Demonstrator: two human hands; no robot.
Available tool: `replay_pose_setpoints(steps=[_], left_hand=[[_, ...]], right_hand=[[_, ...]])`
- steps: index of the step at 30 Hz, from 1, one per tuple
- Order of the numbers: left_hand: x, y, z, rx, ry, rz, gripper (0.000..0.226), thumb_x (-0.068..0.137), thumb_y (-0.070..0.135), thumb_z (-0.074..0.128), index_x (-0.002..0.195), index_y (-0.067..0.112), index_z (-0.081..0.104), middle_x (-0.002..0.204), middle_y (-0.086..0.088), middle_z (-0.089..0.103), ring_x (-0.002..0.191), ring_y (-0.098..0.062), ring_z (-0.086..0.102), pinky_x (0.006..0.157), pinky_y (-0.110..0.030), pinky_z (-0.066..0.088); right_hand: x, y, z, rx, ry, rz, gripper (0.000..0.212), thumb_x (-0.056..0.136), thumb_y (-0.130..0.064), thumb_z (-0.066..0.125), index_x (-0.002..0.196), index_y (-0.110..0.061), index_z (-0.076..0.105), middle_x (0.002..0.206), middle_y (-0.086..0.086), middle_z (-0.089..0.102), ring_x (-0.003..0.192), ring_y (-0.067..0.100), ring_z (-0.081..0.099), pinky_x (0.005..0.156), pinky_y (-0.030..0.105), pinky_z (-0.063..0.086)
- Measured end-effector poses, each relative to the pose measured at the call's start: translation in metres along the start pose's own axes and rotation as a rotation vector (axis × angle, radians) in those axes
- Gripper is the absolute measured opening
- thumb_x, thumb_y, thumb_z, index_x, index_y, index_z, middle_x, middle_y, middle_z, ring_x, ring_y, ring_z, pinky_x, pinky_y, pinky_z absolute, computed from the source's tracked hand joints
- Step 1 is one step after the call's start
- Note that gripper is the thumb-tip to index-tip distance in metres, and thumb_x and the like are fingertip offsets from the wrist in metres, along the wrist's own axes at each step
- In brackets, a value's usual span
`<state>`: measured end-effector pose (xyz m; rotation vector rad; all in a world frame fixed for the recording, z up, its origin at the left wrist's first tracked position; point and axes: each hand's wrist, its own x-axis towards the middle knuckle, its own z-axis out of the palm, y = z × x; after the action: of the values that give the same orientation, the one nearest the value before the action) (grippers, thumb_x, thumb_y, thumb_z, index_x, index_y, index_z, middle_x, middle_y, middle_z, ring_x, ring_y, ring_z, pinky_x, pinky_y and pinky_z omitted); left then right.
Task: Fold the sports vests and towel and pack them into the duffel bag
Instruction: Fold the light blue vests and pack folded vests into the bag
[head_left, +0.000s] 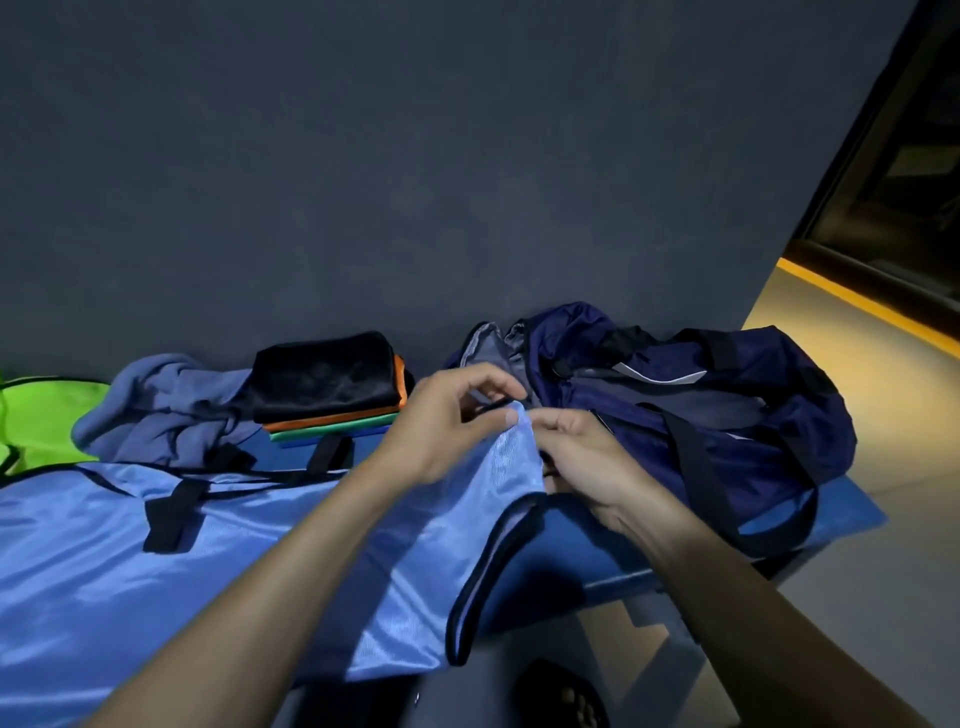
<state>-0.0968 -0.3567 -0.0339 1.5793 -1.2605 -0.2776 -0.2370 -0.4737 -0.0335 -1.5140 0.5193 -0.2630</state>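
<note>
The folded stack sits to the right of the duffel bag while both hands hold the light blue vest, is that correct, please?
Not quite: the head view shows the folded stack to the left of the duffel bag, not the right. The rest holds: the left hand and right hand both hold the light blue vest.

Head camera looks forward and down — close over the bench (597, 551).

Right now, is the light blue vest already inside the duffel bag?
No, the light blue vest lies spread on the bench beside the duffel bag, its strap pinched by the left hand and right hand.
</note>
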Motion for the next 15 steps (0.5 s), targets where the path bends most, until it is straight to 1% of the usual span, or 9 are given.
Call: replay_pose_setpoints(steps=[2,4,6,7,9,11,12,14,15], left_hand=[[-0.001,-0.003,0.001,0.037,0.048,0.02,0.015,0.089,0.017,0.078,0.101,0.025,0.073,0.094,0.013,0.071,0.089,-0.009,0.066,0.086,-0.031,0.054],[-0.001,-0.003,0.003,0.062,0.083,0.034,0.014,0.089,0.017,0.078,0.101,0.024,0.073,0.093,0.013,0.07,0.085,-0.008,0.065,0.08,-0.026,0.052],[-0.001,-0.003,0.005,0.09,0.1,0.057,0.015,0.089,0.015,0.078,0.101,0.022,0.073,0.092,0.015,0.069,0.084,-0.004,0.063,0.078,-0.02,0.047],[-0.001,-0.002,0.006,0.104,0.102,0.073,0.014,0.089,0.015,0.078,0.101,0.021,0.073,0.093,0.016,0.069,0.085,-0.004,0.063,0.078,-0.019,0.046],[0.002,0.0,0.007,0.119,0.106,0.1,0.012,0.09,0.016,0.077,0.1,0.02,0.073,0.093,0.014,0.07,0.088,-0.008,0.064,0.078,-0.019,0.046],[0.004,0.002,0.009,0.124,0.115,0.121,0.011,0.09,0.017,0.077,0.099,0.02,0.073,0.093,0.012,0.07,0.089,-0.011,0.064,0.078,-0.018,0.046],[0.004,0.001,0.011,0.122,0.121,0.122,0.011,0.089,0.017,0.078,0.099,0.019,0.073,0.093,0.012,0.071,0.09,-0.011,0.064,0.078,-0.016,0.045],[0.004,-0.001,0.014,0.096,0.124,0.095,0.013,0.088,0.016,0.079,0.1,0.018,0.074,0.094,0.012,0.07,0.091,-0.01,0.064,0.08,-0.015,0.045],[0.004,-0.003,0.015,0.079,0.117,0.081,0.015,0.088,0.015,0.079,0.101,0.018,0.073,0.095,0.011,0.07,0.092,-0.009,0.064,0.081,-0.016,0.046]], right_hand=[[0.001,0.0,0.0,-0.018,0.045,-0.021,0.019,0.1,-0.012,0.058,0.095,-0.009,0.076,0.074,0.006,0.068,0.057,0.012,0.056,0.053,0.023,0.046],[0.0,0.001,-0.001,-0.011,0.056,-0.048,0.019,0.098,-0.011,0.059,0.092,-0.006,0.076,0.076,0.01,0.067,0.06,0.016,0.055,0.053,0.025,0.044],[0.0,0.002,0.0,0.008,0.051,-0.073,0.023,0.1,-0.014,0.057,0.089,-0.009,0.076,0.075,0.011,0.065,0.064,0.02,0.055,0.055,0.027,0.043],[-0.002,0.002,0.001,0.024,0.049,-0.076,0.025,0.102,-0.017,0.055,0.089,-0.01,0.075,0.074,0.009,0.064,0.063,0.019,0.054,0.055,0.026,0.043],[-0.003,0.001,0.001,0.04,0.055,-0.068,0.031,0.104,-0.032,0.056,0.093,-0.009,0.074,0.076,0.009,0.062,0.066,0.019,0.053,0.056,0.026,0.044],[-0.005,0.001,-0.002,0.0,0.05,-0.072,0.039,0.099,-0.043,0.062,0.095,-0.006,0.073,0.08,0.009,0.064,0.07,0.02,0.055,0.06,0.028,0.045],[-0.005,0.002,-0.003,-0.02,0.034,-0.077,0.035,0.096,-0.04,0.068,0.096,-0.006,0.073,0.079,0.009,0.066,0.071,0.02,0.057,0.061,0.027,0.045],[-0.007,0.004,-0.004,-0.037,0.013,-0.079,0.016,0.092,-0.018,0.074,0.098,-0.004,0.072,0.083,0.015,0.07,0.075,0.024,0.06,0.066,0.031,0.045],[-0.006,0.006,-0.005,-0.041,0.01,-0.067,0.009,0.091,-0.006,0.071,0.099,-0.003,0.072,0.087,0.019,0.071,0.079,0.027,0.06,0.069,0.035,0.045]])
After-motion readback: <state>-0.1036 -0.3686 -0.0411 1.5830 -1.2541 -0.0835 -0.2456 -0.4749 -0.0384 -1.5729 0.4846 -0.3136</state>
